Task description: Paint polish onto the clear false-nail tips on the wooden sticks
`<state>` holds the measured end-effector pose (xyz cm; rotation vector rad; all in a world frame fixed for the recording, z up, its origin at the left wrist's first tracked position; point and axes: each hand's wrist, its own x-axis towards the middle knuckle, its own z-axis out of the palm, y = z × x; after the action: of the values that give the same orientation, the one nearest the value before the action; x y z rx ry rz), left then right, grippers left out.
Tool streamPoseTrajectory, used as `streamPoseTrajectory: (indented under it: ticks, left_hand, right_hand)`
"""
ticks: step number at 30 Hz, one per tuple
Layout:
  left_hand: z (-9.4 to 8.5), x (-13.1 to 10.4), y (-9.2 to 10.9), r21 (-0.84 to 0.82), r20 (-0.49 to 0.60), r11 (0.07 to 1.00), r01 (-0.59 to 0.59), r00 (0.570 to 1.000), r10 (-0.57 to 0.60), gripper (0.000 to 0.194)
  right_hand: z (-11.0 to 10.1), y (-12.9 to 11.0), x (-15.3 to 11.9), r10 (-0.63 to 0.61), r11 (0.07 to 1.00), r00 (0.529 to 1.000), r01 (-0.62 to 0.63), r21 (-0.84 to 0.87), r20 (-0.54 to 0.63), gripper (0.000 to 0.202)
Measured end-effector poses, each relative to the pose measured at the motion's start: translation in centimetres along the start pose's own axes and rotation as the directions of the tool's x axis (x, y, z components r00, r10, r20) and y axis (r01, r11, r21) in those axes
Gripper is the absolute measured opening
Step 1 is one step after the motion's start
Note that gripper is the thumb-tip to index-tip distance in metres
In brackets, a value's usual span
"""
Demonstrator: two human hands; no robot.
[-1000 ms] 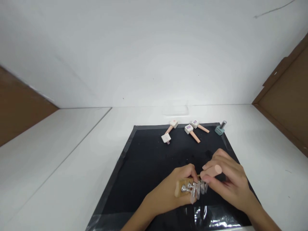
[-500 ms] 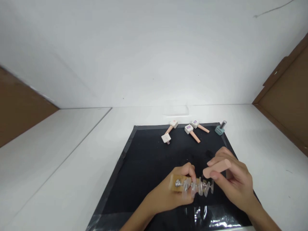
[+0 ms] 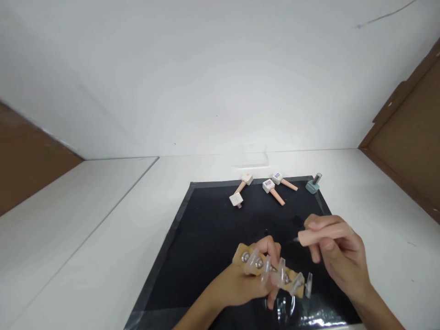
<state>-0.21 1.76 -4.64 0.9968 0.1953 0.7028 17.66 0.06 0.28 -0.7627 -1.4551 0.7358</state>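
Brush [image 3: 325, 233] shifted right, bottles [image 3: 268, 185] beyond, mat [image 3: 206, 220] beneath

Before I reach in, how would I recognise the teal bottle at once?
Find the black mat, then its far right corner. The teal bottle is there, grey cap uppermost. Unlike the white bottles on its left, it is coloured teal.

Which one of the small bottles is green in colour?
The bottle at the far right corner of the black mat; the four others are white.
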Motion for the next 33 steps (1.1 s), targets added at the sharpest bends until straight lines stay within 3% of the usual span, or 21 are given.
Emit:
streamPoseTrajectory:
  ticks: [3, 6, 9, 16, 21, 28, 33]
  left_hand:
    - [0.0, 0.2, -0.3, -0.083, 0.032, 0.996, -0.024, 0.999, 0.027, 0.023]
    - [0.1, 0.3, -0.3, -0.164, 0.057, 0.986, -0.016, 0.998, 0.025, 0.025]
    - [0.1, 0.4, -0.2, -0.215, 0.066, 0.976, 0.035, 0.998, -0.021, 0.027]
    - [-0.2, 0.4, -0.5, -0.192, 0.068, 0.977, 0.095, 0.994, -0.084, 0.029]
    - [-0.3, 0.5, -0.4, -0.181, 0.067, 0.977, 0.111, 0.993, -0.100, 0.031]
    - [-0.4, 0.4, -0.6, -0.181, 0.068, 0.977, 0.110, 0.993, -0.099, 0.027]
    - [-0.3, 0.4, -0.4, -0.187, 0.058, 0.977, 0.103, 0.994, -0.094, 0.028]
  right_hand:
    - [-0.1, 0.2, -0.2, 0.015, 0.981, 0.998, -0.025, 0.192, 0.053, 0.017]
    - [0.0, 0.0, 0.0, 0.056, 0.957, 0.990, -0.089, 0.275, 0.126, 0.019]
    - [0.2, -0.4, 0.3, 0.102, 0.949, 0.971, -0.159, 0.272, 0.215, 0.033]
    - [0.2, -0.6, 0.3, 0.179, 0.951, 0.946, -0.237, 0.199, 0.272, 0.025]
    - [0.4, -0.7, 0.5, 0.165, 0.967, 0.940, -0.214, 0.141, 0.297, 0.029]
    - [0.3, -0.9, 0.9, 0.079, 0.997, 0.962, -0.078, -0.013, 0.261, 0.028]
    - [0.3, -1.0, 0.8, 0.034, 0.997, 0.966, -0.052, 0.061, 0.258, 0.030]
